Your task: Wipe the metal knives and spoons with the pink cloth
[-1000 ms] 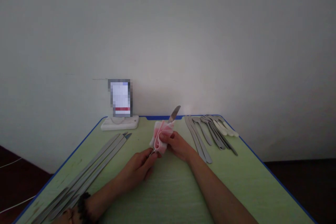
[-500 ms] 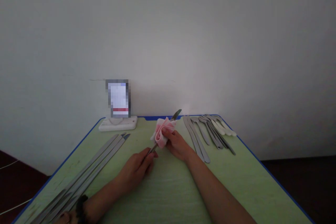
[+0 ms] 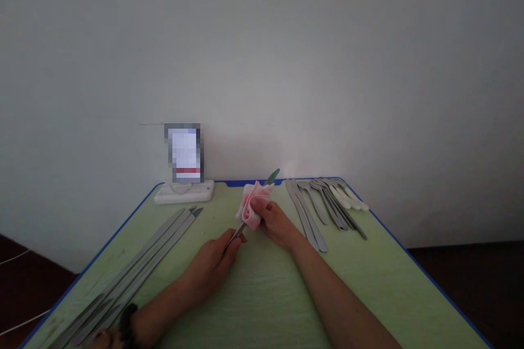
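My left hand is closed around the handle of a table knife, which slants up and away to the right. A pink and white cloth is folded about the knife's middle, and my right hand pinches it there with the thumb on top. Past the cloth only the blade's tip shows. Just right of my right hand lie two metal knives, side by side on the green table.
On the left, several long knives lie slanted. Spoons and white-handled cutlery are at the back right. A phone with a blurred screen stands on a white base against the wall.
The knife's tip has shifted slightly left and its blade catches the light differently. Both hands keep their hold on the knife and the cloth, almost in place.
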A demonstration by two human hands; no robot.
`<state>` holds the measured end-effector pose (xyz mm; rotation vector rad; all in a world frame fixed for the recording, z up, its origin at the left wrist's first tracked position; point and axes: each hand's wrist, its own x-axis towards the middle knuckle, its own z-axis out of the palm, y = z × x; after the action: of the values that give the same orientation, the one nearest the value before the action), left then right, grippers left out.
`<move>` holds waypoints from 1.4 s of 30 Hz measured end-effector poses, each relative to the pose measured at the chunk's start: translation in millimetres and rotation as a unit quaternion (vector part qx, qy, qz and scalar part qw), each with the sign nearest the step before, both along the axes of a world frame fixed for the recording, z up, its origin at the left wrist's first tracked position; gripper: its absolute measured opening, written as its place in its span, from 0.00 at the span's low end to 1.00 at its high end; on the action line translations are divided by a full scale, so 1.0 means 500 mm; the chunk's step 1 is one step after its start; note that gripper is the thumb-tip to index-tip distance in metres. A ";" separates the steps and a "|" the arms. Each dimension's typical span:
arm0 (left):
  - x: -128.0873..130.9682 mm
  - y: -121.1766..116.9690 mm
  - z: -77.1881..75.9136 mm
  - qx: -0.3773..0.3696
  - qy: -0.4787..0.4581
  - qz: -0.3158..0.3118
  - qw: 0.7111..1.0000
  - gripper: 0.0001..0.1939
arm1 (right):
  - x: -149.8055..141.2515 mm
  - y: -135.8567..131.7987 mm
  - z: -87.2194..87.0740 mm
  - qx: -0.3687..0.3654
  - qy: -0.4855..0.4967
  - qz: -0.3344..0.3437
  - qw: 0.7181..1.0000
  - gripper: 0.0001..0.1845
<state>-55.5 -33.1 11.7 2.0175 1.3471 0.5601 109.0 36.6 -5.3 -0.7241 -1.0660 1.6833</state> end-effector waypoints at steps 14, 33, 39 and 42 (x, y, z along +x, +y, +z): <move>0.001 0.001 0.000 0.015 0.016 -0.017 1.000 0.18 | -0.003 0.006 0.005 -0.070 0.074 -0.052 0.993 0.20; 0.002 -0.003 -0.010 0.036 0.052 -0.029 0.998 0.16 | -0.001 0.021 0.000 -0.090 0.142 -0.093 0.981 0.23; 0.003 -0.002 -0.004 0.038 0.058 -0.036 0.997 0.16 | -0.001 0.020 -0.001 -0.091 0.142 -0.085 0.982 0.21; 0.002 -0.002 -0.005 0.039 0.055 -0.040 0.997 0.16 | -0.002 0.020 -0.003 -0.091 0.144 -0.086 0.982 0.20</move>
<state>-54.3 -33.9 9.2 2.1828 1.3208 0.4776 108.1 46.9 -6.7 -0.6438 -0.6372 1.6878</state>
